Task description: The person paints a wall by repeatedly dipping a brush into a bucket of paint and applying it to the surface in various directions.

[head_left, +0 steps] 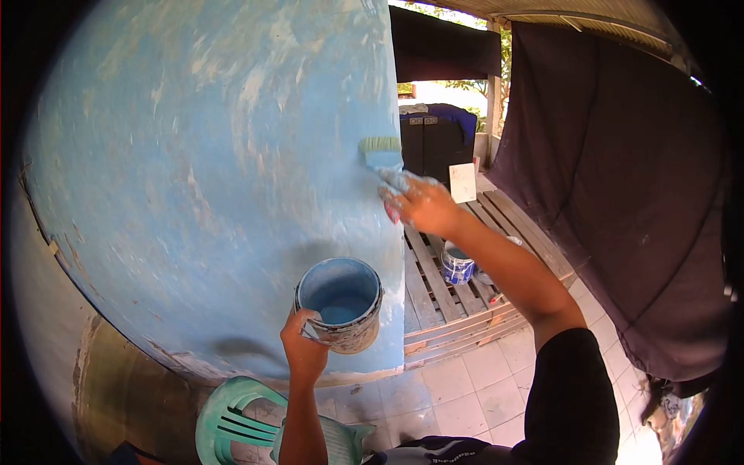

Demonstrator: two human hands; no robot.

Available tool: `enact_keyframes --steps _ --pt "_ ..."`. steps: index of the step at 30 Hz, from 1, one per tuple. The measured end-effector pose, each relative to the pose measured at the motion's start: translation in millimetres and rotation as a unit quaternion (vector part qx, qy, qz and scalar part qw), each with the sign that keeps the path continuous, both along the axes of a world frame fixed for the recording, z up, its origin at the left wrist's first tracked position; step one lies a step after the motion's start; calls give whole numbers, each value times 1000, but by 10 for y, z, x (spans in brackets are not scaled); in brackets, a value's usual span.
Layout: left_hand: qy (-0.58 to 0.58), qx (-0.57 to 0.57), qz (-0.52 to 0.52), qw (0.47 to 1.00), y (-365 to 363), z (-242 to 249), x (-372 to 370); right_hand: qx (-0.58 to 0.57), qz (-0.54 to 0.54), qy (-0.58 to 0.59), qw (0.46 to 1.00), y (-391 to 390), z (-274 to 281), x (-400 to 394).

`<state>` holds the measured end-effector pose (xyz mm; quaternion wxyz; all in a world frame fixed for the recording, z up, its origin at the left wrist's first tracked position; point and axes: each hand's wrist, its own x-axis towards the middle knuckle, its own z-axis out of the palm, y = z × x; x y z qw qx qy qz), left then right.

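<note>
The right hand (425, 203) is closed on the handle of the brush (381, 152), with the bristles pointing up at the right edge of the blue wall (232, 155). The left hand (304, 335) is lower, and it grips the rim of the bucket (349, 332), which has blue paint (341, 311) inside. The brush is above the bucket, slightly to the right. The two hands are well apart.

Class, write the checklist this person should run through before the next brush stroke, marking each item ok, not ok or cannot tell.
1. Brush gripped in right hand: ok.
2. Pail held by left hand: ok.
3. Paint in pail: ok.
4. Wall evenly coated: not ok, patchy.
5. Space below left arm clear: not ok, chair there.
6. Footing firm: cannot tell, feet hidden.
</note>
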<state>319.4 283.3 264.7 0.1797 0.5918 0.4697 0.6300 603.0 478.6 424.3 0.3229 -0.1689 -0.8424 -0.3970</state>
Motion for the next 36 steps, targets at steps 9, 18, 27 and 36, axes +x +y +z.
enact_keyframes --steps 9,18,27,36 --pt "52 13 29 998 -193 67 -274 -235 -14 -91 967 -105 -1157 -17" --pt "26 -7 21 999 -227 -64 -346 6 6 71 997 -136 -21 -445" --pt "26 -20 87 996 -309 -349 -454 -212 66 -49 974 3 -607 -683" --pt "22 -37 126 991 -225 -408 -163 0 66 -38 997 -37 -450 -638"
